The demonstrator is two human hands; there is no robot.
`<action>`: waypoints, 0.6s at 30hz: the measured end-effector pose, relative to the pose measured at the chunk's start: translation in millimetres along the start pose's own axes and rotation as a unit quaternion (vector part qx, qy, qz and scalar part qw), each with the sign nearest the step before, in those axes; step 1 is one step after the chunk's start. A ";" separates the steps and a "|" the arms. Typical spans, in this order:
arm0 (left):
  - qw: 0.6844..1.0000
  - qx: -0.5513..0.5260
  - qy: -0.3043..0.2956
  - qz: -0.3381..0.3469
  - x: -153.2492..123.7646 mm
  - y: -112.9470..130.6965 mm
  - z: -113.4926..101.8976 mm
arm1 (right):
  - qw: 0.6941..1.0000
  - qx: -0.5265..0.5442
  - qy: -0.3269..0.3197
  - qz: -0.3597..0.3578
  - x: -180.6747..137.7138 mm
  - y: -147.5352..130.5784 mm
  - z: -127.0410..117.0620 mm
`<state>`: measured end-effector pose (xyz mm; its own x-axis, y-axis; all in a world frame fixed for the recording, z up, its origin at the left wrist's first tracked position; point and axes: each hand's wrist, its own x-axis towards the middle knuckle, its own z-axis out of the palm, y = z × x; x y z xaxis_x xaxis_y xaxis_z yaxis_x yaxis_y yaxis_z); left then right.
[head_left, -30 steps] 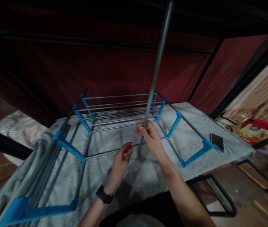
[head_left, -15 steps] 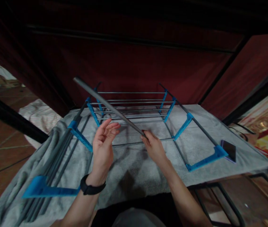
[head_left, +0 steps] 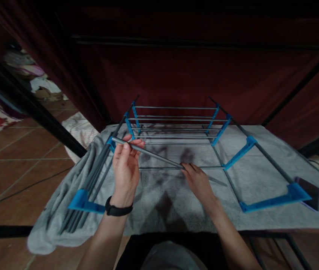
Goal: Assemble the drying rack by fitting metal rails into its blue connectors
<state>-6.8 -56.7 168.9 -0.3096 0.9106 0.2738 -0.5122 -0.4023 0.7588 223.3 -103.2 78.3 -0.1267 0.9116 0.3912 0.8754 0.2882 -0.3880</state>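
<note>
A grey metal tube [head_left: 156, 155] slants across in front of me, its left end higher than its right. My left hand [head_left: 127, 161] has its thumb pressed on the tube near that left end, fingers behind it. Farther right, my right hand [head_left: 198, 182] is closed around the same tube, whose tip sticks out beyond the hand. Behind both hands lies a partly built rack [head_left: 176, 120] of grey tubes with blue plastic brackets; a right bracket [head_left: 277, 198] and a left bracket [head_left: 84, 202] mark its near ends. A black band circles my left wrist.
The rack rests on a grey blanket [head_left: 159, 210]. Several loose tubes [head_left: 76, 217] lie along its left side. A dark phone [head_left: 309, 193] lies by the right bracket. A dark red panel [head_left: 190, 78] stands behind, and a black post [head_left: 32, 93] slants at left.
The tube has swung down from a steep slant to a flatter one. My left hand, open beside it before, now grips its left end. The view has shifted left.
</note>
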 end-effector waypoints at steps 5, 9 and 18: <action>1.000 -0.010 0.005 -0.022 1.5 -4.1 -7.5 | 1.000 -0.009 -0.015 0.003 -5.7 1.4 9.0; 0.998 -0.031 0.036 -0.048 6.8 -6.7 -17.2 | 0.999 -0.027 -0.014 0.022 -16.1 14.5 17.4; 0.992 -0.039 0.107 -0.062 25.1 2.7 -37.6 | 0.983 -0.073 0.081 0.146 -69.3 100.4 22.0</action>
<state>-46.0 -38.5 155.6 -0.3982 0.9163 0.0432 -0.6146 -0.3015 0.7290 309.7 -130.9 -6.1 0.2051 0.8873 0.4130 0.9228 -0.0347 -0.3837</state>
